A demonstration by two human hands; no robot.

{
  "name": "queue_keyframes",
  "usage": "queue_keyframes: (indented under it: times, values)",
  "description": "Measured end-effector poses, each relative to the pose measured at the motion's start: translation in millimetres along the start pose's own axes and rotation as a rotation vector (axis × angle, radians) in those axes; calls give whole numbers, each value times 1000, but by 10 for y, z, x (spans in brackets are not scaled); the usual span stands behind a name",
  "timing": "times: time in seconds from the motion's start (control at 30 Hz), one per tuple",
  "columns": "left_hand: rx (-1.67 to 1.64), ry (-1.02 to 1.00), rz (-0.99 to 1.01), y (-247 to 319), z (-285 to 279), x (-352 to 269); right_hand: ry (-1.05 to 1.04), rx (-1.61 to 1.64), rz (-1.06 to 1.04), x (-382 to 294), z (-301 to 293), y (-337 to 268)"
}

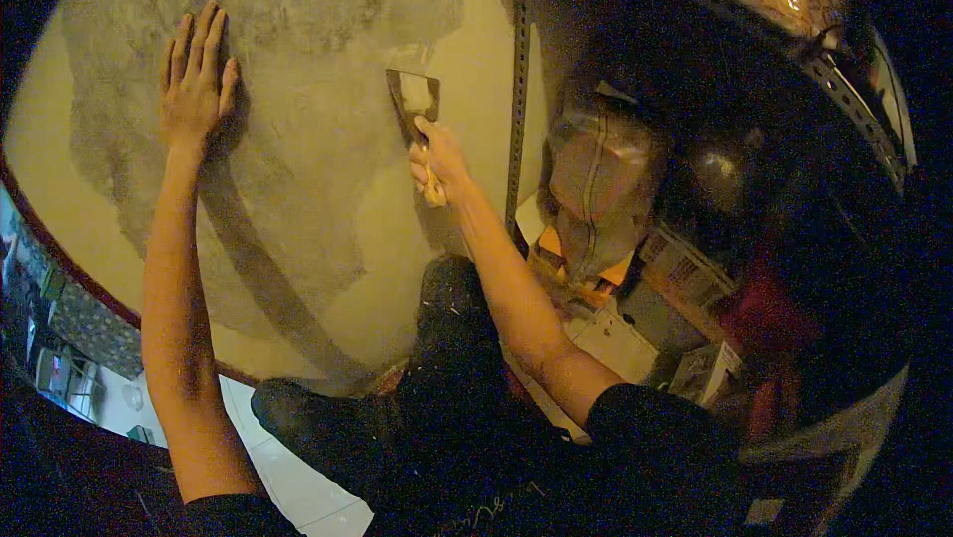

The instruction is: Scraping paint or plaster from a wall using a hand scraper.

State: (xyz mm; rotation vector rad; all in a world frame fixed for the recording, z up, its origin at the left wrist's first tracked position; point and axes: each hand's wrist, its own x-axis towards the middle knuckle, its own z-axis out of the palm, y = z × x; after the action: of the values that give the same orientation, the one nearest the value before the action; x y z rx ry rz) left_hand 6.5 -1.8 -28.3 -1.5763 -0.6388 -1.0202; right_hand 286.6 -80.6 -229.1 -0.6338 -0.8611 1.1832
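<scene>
A putty knife [415, 94] with a broad flared blade is gripped in my right hand [441, 157]. The blade points up along the wall, and pale filler covers part of its face. Whether its edge touches the wall I cannot tell. My left hand [195, 83] is raised against the wall with its palm towards the surface and its fingers spread a little. Rough grey patches [298, 101] cover much of the yellowish wall [469, 83], with paler bare paint around them. My left arm throws a long shadow across the wall.
A perforated metal shelf upright [517, 113] stands right of the putty knife. Beyond it, a clear zipped bag [595, 172] sits above cardboard boxes [685, 261] in dim light. My dark-clad knee [450, 299] is close to the wall. Pale floor tiles [298, 485] show at lower left.
</scene>
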Motion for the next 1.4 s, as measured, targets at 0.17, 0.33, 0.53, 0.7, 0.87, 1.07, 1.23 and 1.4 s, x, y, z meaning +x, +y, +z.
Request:
queue_keyframes:
  times: [0.17, 0.33, 0.53, 0.7, 0.87, 1.07, 1.23, 1.4]
  values:
    - [-83, 37, 7, -20, 40, 18, 192, 99, 21, 167, 194, -416]
    - [-72, 36, 8, -28, 5, 37, 220, -37, 79, 119, 83, -57]
    - [-79, 37, 11, -17, 13, 13, 119, -21, 32, 37, 103, -182]
    - [-88, 18, -7, 18, -44, 31, 189, 6, 1, -57, 192, -59]
    - [-88, 13, -8, 40, 6, 61, 126, 110, 41, 237, 105, -376]
    - [27, -4, -1, -87, 4, -17, 211, -6, -36, -20, 190, 14]
    - [-75, 47, 31, -4, 57, 17, 248, 163, 76, 287, 14, -406]
    - [-29, 42, 23, -71, 80, 27, 248, 37, -69, 196, 13, -101]
